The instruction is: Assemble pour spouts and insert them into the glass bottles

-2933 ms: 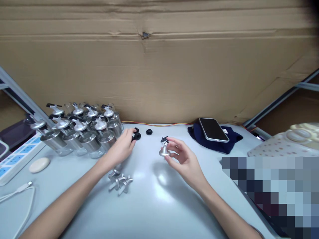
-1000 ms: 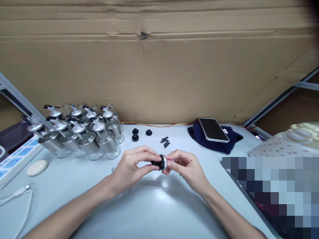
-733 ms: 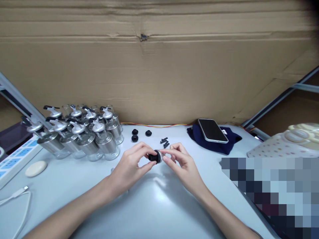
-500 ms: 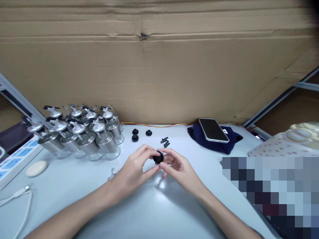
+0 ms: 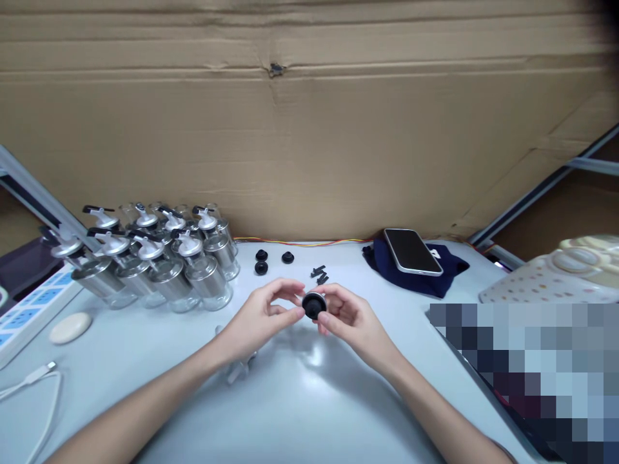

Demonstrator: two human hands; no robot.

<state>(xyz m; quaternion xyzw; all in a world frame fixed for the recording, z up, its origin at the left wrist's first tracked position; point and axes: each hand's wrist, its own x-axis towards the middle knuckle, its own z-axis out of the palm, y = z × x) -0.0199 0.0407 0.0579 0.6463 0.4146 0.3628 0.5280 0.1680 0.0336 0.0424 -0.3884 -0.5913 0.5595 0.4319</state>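
Observation:
My right hand (image 5: 355,316) is closed on a round black stopper (image 5: 314,307) with a silvery rim, pinching it between thumb and fingers. The stopper's black stepped face is turned toward me. At its left edge is the tip of my left thumb; the rest of my left hand (image 5: 264,319) curves beside it with fingers apart. Under my left wrist, partly hidden, lie silvery pieces (image 5: 239,369) on the table. Beyond my hands are black stoppers (image 5: 261,267) and several small black strips (image 5: 322,277).
Several glass bottles (image 5: 207,283) with metal sleeves and pourer tops crowd the left back. Nearby are a power strip (image 5: 19,328), a pale oval object (image 5: 70,328) and a white cable (image 5: 53,406). At right, a phone (image 5: 412,251) rests on dark blue cloth (image 5: 449,274). Cardboard (image 5: 309,148) stands behind.
The stopper has turned so its black face points toward me. My left fingers have spread away from it, and my left hand has shifted slightly left, uncovering more of the silvery pieces.

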